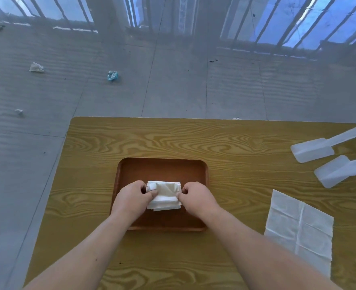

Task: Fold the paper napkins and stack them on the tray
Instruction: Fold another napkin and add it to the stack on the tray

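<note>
A brown wooden tray [162, 167] sits in the middle of the table. On it lies a stack of folded white paper napkins [165, 195]. My left hand [133, 197] pinches the stack's left end and my right hand [198, 197] pinches its right end. The top napkin is slightly crumpled between my fingers. An unfolded white napkin [300, 225] lies flat on the table to the right of the tray.
The yellow wood-grain table [193, 139] ends at its left and far edges. Two white plastic scoop-like tools [319, 149] lie at the right edge. Crumpled scraps of paper [36, 67] litter the grey floor beyond.
</note>
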